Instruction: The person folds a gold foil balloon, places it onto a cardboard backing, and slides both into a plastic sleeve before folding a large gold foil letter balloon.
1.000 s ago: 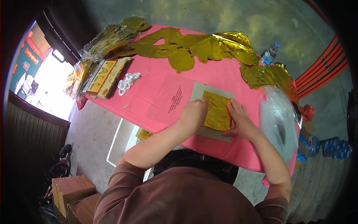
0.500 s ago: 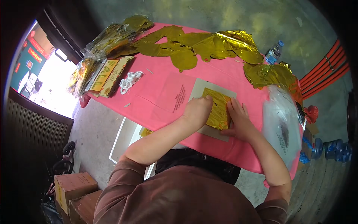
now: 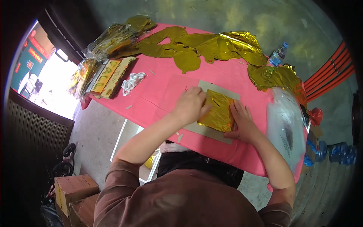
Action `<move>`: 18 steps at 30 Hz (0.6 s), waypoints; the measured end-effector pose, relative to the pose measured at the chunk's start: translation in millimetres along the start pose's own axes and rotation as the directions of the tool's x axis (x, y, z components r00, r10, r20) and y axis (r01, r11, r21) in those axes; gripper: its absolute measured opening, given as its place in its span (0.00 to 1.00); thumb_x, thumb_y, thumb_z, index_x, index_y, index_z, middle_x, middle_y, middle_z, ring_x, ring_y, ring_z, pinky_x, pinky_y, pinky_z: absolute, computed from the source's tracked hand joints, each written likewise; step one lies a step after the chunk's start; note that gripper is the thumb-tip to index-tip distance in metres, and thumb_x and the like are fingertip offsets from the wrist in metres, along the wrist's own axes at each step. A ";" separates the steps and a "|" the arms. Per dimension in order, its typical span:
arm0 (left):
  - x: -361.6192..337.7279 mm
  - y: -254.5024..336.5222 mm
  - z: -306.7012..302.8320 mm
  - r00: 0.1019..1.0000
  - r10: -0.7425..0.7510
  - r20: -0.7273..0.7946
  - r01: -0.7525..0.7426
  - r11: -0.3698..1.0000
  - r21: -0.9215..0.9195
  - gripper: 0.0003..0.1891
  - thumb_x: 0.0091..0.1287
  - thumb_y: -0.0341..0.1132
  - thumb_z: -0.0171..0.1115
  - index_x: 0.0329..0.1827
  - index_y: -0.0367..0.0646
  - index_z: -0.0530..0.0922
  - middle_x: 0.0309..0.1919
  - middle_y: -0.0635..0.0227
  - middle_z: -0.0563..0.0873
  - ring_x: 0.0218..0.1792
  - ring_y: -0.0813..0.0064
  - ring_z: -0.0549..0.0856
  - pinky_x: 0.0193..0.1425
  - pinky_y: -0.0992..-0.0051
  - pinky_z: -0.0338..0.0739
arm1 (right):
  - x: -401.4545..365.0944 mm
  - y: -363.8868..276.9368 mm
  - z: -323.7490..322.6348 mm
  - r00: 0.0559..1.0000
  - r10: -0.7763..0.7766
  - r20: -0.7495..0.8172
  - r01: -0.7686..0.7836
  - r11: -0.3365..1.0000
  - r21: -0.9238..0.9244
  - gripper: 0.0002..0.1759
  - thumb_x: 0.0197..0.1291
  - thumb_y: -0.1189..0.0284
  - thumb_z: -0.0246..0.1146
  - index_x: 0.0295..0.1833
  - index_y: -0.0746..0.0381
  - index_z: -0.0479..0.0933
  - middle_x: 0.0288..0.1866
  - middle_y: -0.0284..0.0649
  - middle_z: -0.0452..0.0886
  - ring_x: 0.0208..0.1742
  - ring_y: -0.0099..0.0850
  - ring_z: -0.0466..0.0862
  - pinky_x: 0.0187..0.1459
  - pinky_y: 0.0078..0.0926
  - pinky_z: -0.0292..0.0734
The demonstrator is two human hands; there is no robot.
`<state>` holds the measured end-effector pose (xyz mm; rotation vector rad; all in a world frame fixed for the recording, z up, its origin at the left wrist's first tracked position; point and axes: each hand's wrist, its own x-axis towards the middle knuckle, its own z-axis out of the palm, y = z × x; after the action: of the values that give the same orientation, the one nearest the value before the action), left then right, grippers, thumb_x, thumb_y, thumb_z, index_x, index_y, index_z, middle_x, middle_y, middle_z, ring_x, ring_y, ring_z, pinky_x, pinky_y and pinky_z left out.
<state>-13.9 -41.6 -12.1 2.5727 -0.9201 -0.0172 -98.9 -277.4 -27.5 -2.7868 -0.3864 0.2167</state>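
A gold foil piece (image 3: 217,113), folded into a flat rectangle, lies on a grey card (image 3: 223,88) on the pink-covered table. It looks like a deflated foil balloon. My right hand (image 3: 242,122) rests on its right edge, fingers stretched out and thumb apart. At the left edge of the card, my left hand (image 3: 190,106) has curled fingers, with the thumb beside the foil. What those fingers hold, if anything, is hidden. Under and left of that hand, a clear plastic bag (image 3: 166,92) lies flat, its printing mostly covered.
Flat gold foil balloons (image 3: 185,47) spread along the far edge. Packaged foil (image 3: 117,39), a box (image 3: 109,77) and white ribbon (image 3: 133,81) lie left. A water bottle (image 3: 278,53) and clear plastic bags (image 3: 285,125) are right. Cartons (image 3: 76,189) stand on the floor.
My left hand has moved left off the foil to the card's left edge, over the bag's printing. More of the foil shows, looking flatter. My right hand stays in place.
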 end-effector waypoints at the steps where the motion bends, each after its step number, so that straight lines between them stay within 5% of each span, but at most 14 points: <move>1: -1.2 -13.7 5.1 0.992 0.097 -0.085 -0.094 0.995 0.047 0.26 0.63 0.49 0.60 0.56 0.37 0.70 0.56 0.51 0.75 0.61 0.52 0.72 0.60 0.57 0.69 | -0.2 -0.3 -0.3 1.000 -0.005 -0.003 0.005 1.000 -0.004 0.66 0.37 0.49 0.76 0.74 0.69 0.47 0.77 0.57 0.44 0.79 0.50 0.42 0.75 0.49 0.35; 2: -2.2 -24.5 11.0 0.968 0.191 -0.164 -0.176 0.979 0.100 0.32 0.65 0.52 0.57 0.65 0.37 0.66 0.66 0.49 0.68 0.70 0.51 0.63 0.70 0.55 0.61 | 0.4 -1.1 0.0 1.000 -0.015 -0.002 0.015 1.000 -0.009 0.66 0.37 0.49 0.75 0.74 0.69 0.47 0.77 0.57 0.44 0.79 0.50 0.42 0.75 0.49 0.35; 3: -2.2 -29.1 13.0 0.969 0.188 -0.163 -0.174 0.980 0.101 0.32 0.65 0.52 0.57 0.65 0.37 0.66 0.66 0.49 0.68 0.70 0.51 0.63 0.70 0.55 0.61 | 1.2 -1.9 0.5 1.000 -0.017 0.000 0.017 1.000 -0.007 0.66 0.37 0.49 0.75 0.74 0.69 0.47 0.77 0.57 0.44 0.79 0.50 0.42 0.75 0.49 0.35; 5: 2.1 -34.5 18.2 0.985 0.151 0.088 -0.155 0.987 0.037 0.40 0.68 0.56 0.52 0.74 0.39 0.54 0.75 0.51 0.52 0.76 0.52 0.48 0.76 0.51 0.45 | 0.4 -1.1 -0.6 1.000 -0.018 0.008 0.018 1.000 -0.016 0.66 0.38 0.47 0.74 0.74 0.69 0.47 0.77 0.58 0.43 0.79 0.50 0.42 0.75 0.49 0.35; 18: 13.6 -18.4 15.7 0.963 0.198 0.185 -0.210 0.977 0.045 0.41 0.67 0.57 0.53 0.74 0.39 0.53 0.75 0.50 0.52 0.76 0.53 0.46 0.76 0.50 0.41 | -0.1 -5.5 -1.3 1.000 -0.004 0.022 0.005 1.000 -0.027 0.66 0.40 0.43 0.71 0.75 0.69 0.46 0.78 0.56 0.42 0.79 0.49 0.41 0.75 0.50 0.34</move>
<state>5.5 -42.8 -31.8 2.5525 -1.2689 -0.1668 -100.0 -272.7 -24.4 -2.8122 -0.4040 0.2431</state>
